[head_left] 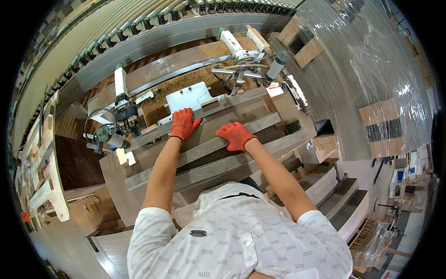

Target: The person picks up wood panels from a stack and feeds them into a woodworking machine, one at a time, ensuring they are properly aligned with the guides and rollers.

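The rear strip point(238, 100) seems steadied by the spread left hand point(184, 124); grip by the right hand point(237, 136) cannot be told.

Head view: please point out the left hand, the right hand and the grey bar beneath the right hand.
Left hand point(185, 124), head view: its gloved back.
Right hand point(237, 136), head view: its gloved back.
Grey bar point(204, 149), head view: its upper face.
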`<move>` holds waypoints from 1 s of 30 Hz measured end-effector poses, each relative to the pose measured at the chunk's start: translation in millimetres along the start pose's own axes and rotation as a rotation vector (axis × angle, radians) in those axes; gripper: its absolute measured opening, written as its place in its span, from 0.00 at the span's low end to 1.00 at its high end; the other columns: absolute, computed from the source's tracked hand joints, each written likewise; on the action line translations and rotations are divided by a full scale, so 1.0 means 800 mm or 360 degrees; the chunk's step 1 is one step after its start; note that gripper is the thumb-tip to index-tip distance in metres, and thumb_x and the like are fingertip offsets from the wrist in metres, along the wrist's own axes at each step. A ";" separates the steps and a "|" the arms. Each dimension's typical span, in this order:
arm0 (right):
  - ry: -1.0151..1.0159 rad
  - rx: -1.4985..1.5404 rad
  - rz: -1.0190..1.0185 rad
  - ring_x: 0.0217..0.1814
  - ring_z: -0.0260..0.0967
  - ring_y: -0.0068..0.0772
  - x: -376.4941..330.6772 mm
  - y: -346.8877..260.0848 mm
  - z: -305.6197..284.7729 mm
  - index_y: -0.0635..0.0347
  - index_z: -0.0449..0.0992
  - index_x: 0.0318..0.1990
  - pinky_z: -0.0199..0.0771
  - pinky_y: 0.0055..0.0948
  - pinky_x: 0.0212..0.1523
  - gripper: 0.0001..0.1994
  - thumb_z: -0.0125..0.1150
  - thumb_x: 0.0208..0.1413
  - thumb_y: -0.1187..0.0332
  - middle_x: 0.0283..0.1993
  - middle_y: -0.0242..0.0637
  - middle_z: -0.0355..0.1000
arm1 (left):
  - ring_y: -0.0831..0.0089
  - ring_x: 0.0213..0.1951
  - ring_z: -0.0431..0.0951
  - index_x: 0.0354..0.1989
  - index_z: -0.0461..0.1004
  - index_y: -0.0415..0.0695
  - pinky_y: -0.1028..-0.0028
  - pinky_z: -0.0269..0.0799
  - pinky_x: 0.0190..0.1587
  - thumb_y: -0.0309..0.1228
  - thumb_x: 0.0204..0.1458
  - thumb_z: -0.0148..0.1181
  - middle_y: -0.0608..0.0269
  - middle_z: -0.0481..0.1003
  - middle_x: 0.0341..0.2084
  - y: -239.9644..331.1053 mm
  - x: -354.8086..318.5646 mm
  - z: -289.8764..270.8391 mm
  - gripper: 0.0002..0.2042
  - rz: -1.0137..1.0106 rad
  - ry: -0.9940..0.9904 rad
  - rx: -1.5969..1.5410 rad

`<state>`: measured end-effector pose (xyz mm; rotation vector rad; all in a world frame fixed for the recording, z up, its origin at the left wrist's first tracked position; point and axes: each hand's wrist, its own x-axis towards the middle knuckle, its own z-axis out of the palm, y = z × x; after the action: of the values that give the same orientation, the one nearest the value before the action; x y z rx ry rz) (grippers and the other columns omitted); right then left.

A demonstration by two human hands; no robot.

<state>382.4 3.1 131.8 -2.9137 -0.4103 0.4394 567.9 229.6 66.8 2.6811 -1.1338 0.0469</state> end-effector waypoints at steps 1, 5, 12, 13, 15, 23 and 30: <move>-0.0041 -0.0047 -0.0014 0.66 0.73 0.46 0.011 -0.004 0.009 0.45 0.75 0.67 0.71 0.48 0.65 0.35 0.76 0.47 0.59 0.62 0.37 0.75 | 0.51 0.48 0.79 0.49 0.75 0.41 0.54 0.70 0.54 0.55 0.62 0.65 0.49 0.79 0.45 -0.003 0.000 0.002 0.26 -0.0004 0.0008 0.0008; 0.0142 0.0003 -0.0125 0.61 0.76 0.46 0.013 0.010 0.036 0.46 0.78 0.61 0.76 0.48 0.58 0.30 0.78 0.48 0.58 0.57 0.36 0.77 | 0.54 0.50 0.79 0.48 0.76 0.41 0.56 0.69 0.55 0.57 0.61 0.64 0.52 0.80 0.45 0.005 0.002 -0.006 0.27 -0.0054 -0.0079 0.0014; 0.0030 0.0228 -0.0104 0.61 0.75 0.44 0.015 0.003 0.021 0.48 0.80 0.59 0.75 0.48 0.60 0.30 0.80 0.44 0.61 0.56 0.35 0.77 | 0.54 0.52 0.77 0.52 0.75 0.41 0.54 0.67 0.58 0.56 0.63 0.61 0.52 0.77 0.46 -0.008 -0.002 0.017 0.27 -0.0025 -0.0013 -0.0107; 0.0051 0.0239 -0.0101 0.61 0.75 0.43 0.011 0.001 0.021 0.47 0.80 0.59 0.74 0.47 0.61 0.30 0.80 0.43 0.62 0.57 0.34 0.77 | 0.53 0.52 0.77 0.54 0.74 0.41 0.54 0.67 0.58 0.56 0.63 0.62 0.52 0.77 0.47 -0.007 -0.002 0.015 0.28 -0.0035 -0.0100 -0.0136; 0.0077 0.0227 -0.0101 0.62 0.74 0.43 0.013 0.000 0.019 0.47 0.79 0.59 0.73 0.46 0.63 0.32 0.80 0.42 0.62 0.58 0.33 0.77 | 0.53 0.51 0.77 0.54 0.74 0.41 0.53 0.67 0.58 0.55 0.63 0.63 0.52 0.77 0.47 -0.011 0.000 0.017 0.27 -0.0043 -0.0088 -0.0178; -0.0115 0.0097 -0.0087 0.68 0.70 0.36 0.028 0.001 0.016 0.43 0.76 0.65 0.67 0.43 0.71 0.39 0.82 0.38 0.55 0.64 0.29 0.75 | 0.56 0.56 0.76 0.60 0.75 0.42 0.53 0.66 0.63 0.54 0.60 0.66 0.54 0.78 0.51 -0.021 0.006 0.030 0.30 -0.0100 -0.0119 -0.0311; -0.0232 0.0138 -0.0100 0.71 0.68 0.35 0.026 0.006 0.024 0.41 0.74 0.68 0.62 0.44 0.75 0.44 0.83 0.37 0.53 0.67 0.28 0.73 | 0.58 0.57 0.77 0.59 0.76 0.42 0.56 0.66 0.62 0.55 0.59 0.67 0.55 0.79 0.53 -0.021 0.007 0.034 0.30 -0.0114 -0.0178 -0.0373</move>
<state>397.0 6.7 107.0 -2.7865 -0.4889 0.6456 582.5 231.0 37.5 2.5380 -1.0040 -0.2361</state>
